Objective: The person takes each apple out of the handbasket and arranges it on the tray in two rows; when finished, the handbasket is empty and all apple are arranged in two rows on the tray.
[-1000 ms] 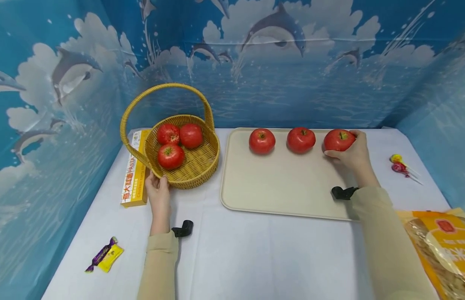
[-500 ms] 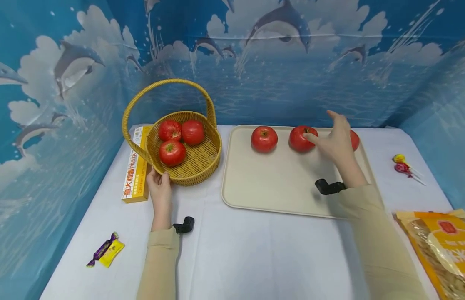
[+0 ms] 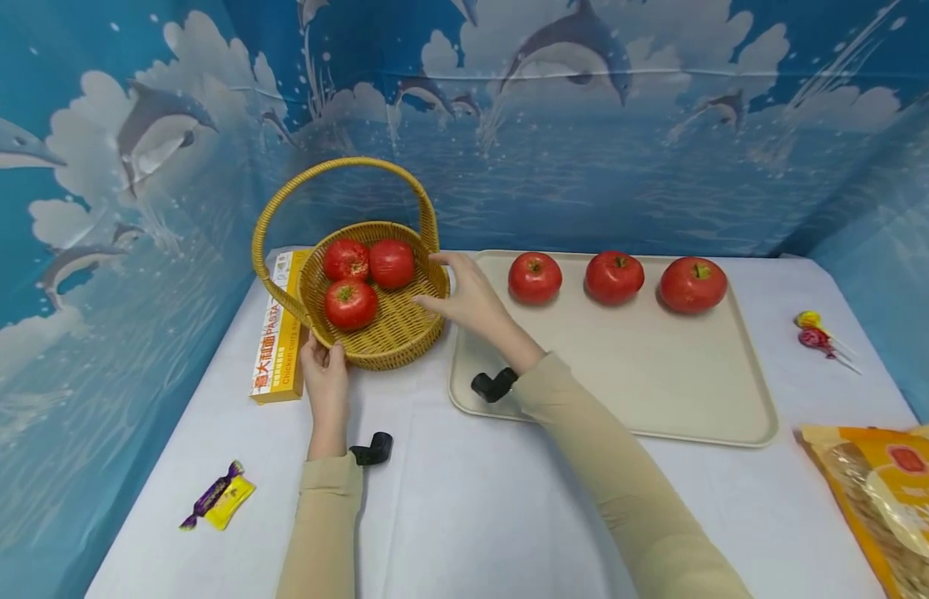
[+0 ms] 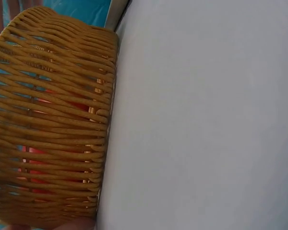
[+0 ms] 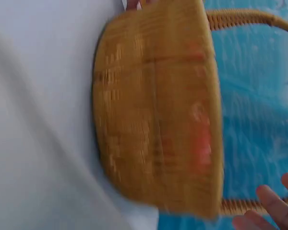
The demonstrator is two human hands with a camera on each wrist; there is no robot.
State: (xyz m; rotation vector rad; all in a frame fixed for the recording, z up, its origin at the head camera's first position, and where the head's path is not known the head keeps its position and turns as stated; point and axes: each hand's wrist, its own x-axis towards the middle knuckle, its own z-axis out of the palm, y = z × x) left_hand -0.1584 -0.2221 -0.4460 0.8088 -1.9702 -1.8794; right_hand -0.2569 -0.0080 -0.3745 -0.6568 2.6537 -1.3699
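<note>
Right hand (image 3: 475, 301) now at three-apple basket (image 3: 401, 323)

Comes to six apples (image 3: 693, 284), three in one basket (image 3: 398, 323) and three on one tray (image 3: 644, 366), plus one pasta box (image 3: 279, 358), two candies (image 3: 230, 503), one bag (image 3: 886, 495) and apparently two lollipops (image 3: 814, 337).

Looks side-on at a wicker basket (image 5: 129, 115), motion-blurred and turned sideways in view, base to the left, rim to the right. Shows red patches (image 5: 201, 143) through the weave, and a braided handle (image 5: 242, 17) reaching right against a blue backdrop (image 5: 254, 96). Catches the right grip (image 5: 277, 209) at lower right, fingers overlapping the handle, contact unclear. Includes white desk (image 5: 62, 48) at left, crossed by a pale blurred edge (image 5: 53, 136).
</note>
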